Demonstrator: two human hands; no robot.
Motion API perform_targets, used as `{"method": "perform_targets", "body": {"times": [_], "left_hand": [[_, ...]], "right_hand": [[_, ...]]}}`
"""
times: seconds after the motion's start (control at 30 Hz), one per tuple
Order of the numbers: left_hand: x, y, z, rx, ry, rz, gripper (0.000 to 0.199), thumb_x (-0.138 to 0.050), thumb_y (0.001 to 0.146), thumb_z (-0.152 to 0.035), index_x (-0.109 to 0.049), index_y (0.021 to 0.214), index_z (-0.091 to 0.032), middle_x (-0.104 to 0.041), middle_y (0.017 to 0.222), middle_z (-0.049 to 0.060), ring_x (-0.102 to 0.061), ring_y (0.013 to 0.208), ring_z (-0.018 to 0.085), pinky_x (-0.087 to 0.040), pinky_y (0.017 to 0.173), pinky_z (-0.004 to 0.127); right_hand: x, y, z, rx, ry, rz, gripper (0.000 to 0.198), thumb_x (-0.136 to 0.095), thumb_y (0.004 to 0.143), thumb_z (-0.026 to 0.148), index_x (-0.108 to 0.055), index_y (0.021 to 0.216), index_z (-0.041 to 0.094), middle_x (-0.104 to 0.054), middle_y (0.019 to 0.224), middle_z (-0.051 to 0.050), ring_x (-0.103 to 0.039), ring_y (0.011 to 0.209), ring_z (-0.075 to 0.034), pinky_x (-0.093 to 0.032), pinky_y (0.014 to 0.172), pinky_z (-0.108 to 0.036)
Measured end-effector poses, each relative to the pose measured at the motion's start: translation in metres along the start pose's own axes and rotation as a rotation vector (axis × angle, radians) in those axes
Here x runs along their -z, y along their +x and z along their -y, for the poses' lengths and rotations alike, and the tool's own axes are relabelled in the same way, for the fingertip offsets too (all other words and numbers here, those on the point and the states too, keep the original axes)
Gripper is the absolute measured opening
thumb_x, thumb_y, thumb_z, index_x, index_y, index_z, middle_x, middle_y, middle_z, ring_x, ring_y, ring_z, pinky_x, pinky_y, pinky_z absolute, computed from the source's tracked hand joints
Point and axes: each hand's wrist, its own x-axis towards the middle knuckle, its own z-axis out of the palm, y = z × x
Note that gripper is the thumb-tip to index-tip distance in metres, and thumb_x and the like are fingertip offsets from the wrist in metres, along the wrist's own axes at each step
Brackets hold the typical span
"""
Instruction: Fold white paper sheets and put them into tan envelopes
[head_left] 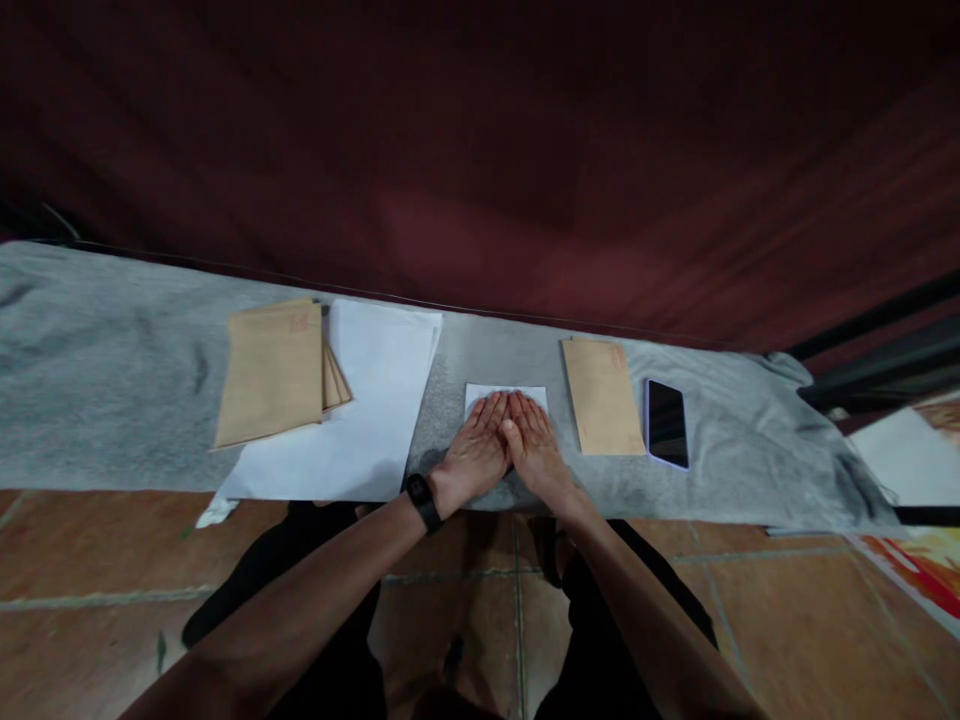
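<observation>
A small piece of white paper (pixel 507 388), perhaps folded, lies on the grey cloth in front of me. Both palms press down on it side by side, covering most of it; only its far edge and corners show. My left hand (pixel 480 440) lies flat with fingers stretched forward, a black band (pixel 424 502) at its wrist. Flat beside it, my right hand (pixel 536 445) touches it, the right thumb resting over the left hand's edge. Just right of my hands is a brown paper envelope (pixel 604 397).
A phone (pixel 667 425) lies right of the envelope. To the left, several brown envelopes (pixel 274 370) overlap large white sheets (pixel 367 400). The grey cloth (pixel 112 370) covers a narrow bench, with a dark red curtain (pixel 480 150) behind and a tiled floor (pixel 90 560) below.
</observation>
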Motion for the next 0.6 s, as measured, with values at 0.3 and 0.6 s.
{"method": "perform_targets", "body": {"times": [0.3, 0.6], "left_hand": [[-0.01, 0.004, 0.02, 0.09, -0.059, -0.109, 0.059, -0.028, 0.099, -0.028, -0.034, 0.152, -0.004, -0.037, 0.16, 0.02, -0.028, 0.152, 0.026, -0.024, 0.124, 0.049], [-0.002, -0.004, 0.027, 0.197, -0.049, -0.086, 0.067, -0.033, 0.101, -0.045, -0.036, 0.152, -0.002, -0.035, 0.16, 0.02, -0.026, 0.152, 0.029, -0.024, 0.124, 0.047]], "right_hand": [[-0.004, 0.002, -0.007, 0.041, -0.202, -0.034, 0.06, -0.022, 0.108, 0.044, -0.034, 0.156, 0.009, -0.034, 0.162, -0.013, -0.025, 0.153, -0.022, -0.021, 0.125, -0.044], [-0.006, -0.004, -0.015, 0.009, -0.311, -0.121, 0.065, -0.03, 0.107, 0.048, -0.032, 0.156, 0.005, -0.034, 0.161, -0.018, -0.029, 0.151, -0.027, -0.027, 0.122, -0.046]]}}
